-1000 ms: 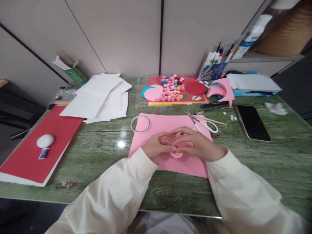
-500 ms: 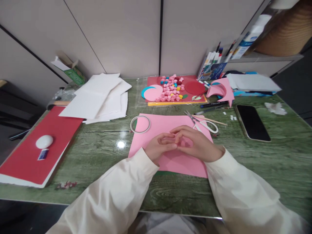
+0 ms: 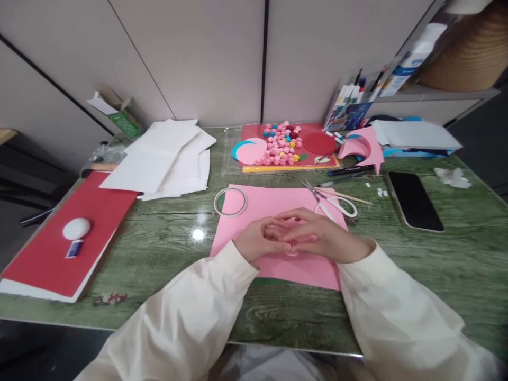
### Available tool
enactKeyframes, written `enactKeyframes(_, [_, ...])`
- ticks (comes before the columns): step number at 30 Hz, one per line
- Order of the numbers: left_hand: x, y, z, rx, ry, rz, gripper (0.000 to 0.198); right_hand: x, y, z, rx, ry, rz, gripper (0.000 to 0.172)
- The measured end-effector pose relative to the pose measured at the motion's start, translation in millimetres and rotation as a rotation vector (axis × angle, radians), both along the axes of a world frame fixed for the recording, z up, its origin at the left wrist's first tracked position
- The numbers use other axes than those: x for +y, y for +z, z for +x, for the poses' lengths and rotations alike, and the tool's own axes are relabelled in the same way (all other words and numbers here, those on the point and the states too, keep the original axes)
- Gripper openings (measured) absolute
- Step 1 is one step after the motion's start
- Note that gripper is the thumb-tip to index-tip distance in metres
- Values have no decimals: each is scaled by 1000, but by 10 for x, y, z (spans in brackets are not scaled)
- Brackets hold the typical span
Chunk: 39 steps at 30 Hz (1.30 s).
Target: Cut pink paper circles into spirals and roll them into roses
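Over a sheet of pink paper, my left hand and my right hand meet, fingers curled and fingertips pinched together. Between the fingertips shows a small pink piece, mostly hidden; it looks like crumpled paper. A roll of tape lies flat over the sheet's far left corner. White-handled scissors rest at its far right, slightly open, beside a thin wooden stick. Farther back, several small pink crumpled pieces are heaped with a few blue and yellow ones on a red sheet.
On the left are white sheets and a red board bearing a white oval and a small blue-white block. A phone, pink paper offcut and pens lie right. A wall closes the back.
My fingers have shifted around the small pink piece, and a bit of it now shows below the fingertips. The right hand has moved slightly right; the things on the table stay put.
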<state>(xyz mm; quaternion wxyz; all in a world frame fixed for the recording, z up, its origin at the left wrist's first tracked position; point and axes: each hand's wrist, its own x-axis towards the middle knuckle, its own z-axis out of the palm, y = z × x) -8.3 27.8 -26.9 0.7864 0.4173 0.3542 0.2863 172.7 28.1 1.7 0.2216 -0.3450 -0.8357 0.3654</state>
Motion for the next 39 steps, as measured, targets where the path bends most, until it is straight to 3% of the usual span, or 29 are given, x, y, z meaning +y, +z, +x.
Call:
enactKeyframes(9, [-20, 11, 52, -61, 69, -30, 38, 1, -11, 1, 34, -114, 1, 5])
enactKeyframes(23, [-21, -26, 32, -38, 113, -24, 37, -4, -10, -23, 42, -119, 17, 12])
enactKeyframes(29, [-12, 10, 12, 22, 205, 37, 37, -5, 39, -5, 73, -174, 48, 18])
enactKeyframes(39, [-60, 102, 60, 234, 386, 246, 37, -14, 24, -35, -1, -282, 171, 13])
